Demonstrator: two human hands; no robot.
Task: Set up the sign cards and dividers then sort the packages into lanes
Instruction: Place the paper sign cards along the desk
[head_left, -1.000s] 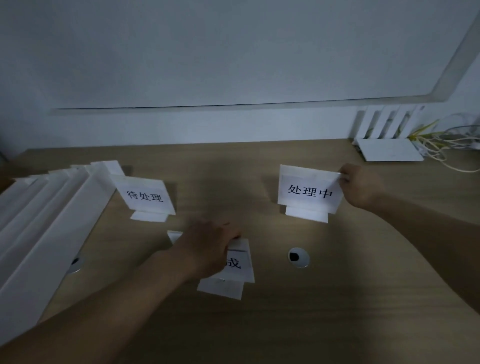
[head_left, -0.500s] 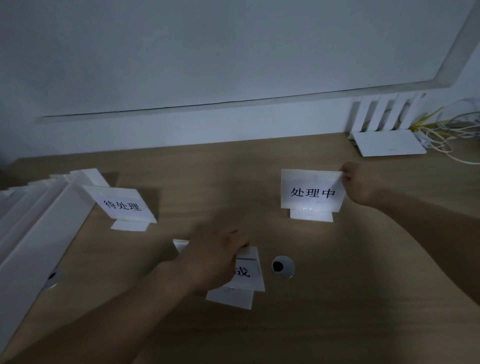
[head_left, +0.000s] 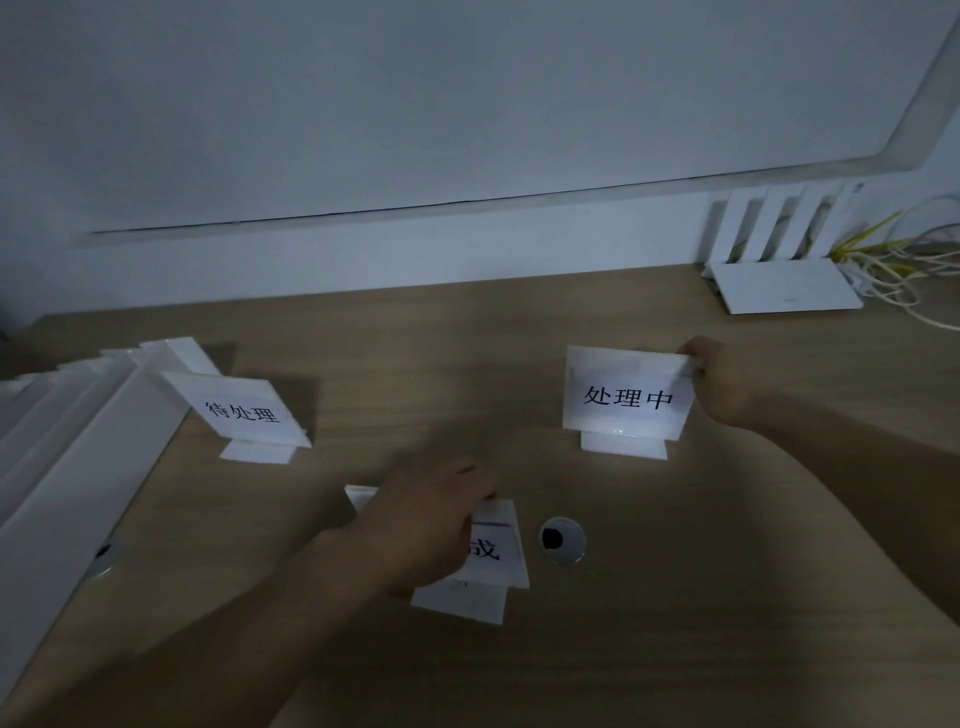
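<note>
Three white sign cards on small stands sit on the wooden desk (head_left: 675, 597). The left sign card (head_left: 244, 413) stands by itself near the dividers. My right hand (head_left: 719, 379) pinches the top right corner of the right sign card (head_left: 626, 397), which stands upright. My left hand (head_left: 426, 525) grips the top of the near sign card (head_left: 491, 551) and covers most of its text. A stack of long white dividers (head_left: 67, 467) lies along the left edge of the desk.
A round cable grommet (head_left: 562, 540) sits in the desk just right of the near sign card. A white router (head_left: 779, 283) with upright antennas and loose cables (head_left: 904, 260) occupies the back right corner. A wall runs behind the desk.
The view has shifted, so the desk contents sit further left. My left hand has slid the near sign card slightly right, toward the grommet. My right hand keeps its pinch on the right card.
</note>
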